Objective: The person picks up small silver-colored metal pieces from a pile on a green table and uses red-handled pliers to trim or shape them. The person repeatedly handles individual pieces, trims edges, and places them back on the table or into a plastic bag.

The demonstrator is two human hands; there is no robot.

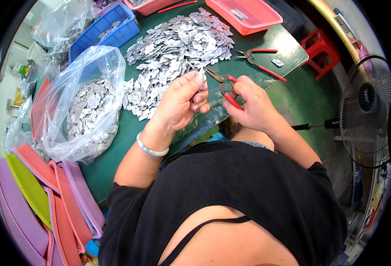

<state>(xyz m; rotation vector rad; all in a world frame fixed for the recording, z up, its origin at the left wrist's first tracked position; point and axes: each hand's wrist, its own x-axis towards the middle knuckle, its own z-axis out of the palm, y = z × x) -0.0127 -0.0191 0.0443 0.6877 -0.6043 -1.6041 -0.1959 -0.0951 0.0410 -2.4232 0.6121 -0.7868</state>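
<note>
My left hand (pixel 184 98) pinches a small silvery metal piece (pixel 203 76) between thumb and fingers, over the near part of the table. My right hand (pixel 253 102) is closed round the red handles of a pair of cutting pliers (pixel 222 81), whose jaws reach to the metal piece. Whether the jaws touch it is hard to tell. Beyond my hands spreads a large pile of similar flat grey metal pieces (pixel 182 40). To the left, a clear plastic bag (pixel 111 62) stands open with more metal pieces (pixel 89 111) inside.
On the green table (pixel 275 42) lie a second pair of red-handled pliers (pixel 262 64) and one loose metal piece (pixel 277 62). A pink tray (pixel 266 22) and a blue bin (pixel 129 31) stand behind. Stacked baskets (pixel 31 190) are at left; a red stool (pixel 322 53) and fan (pixel 366 102) at right.
</note>
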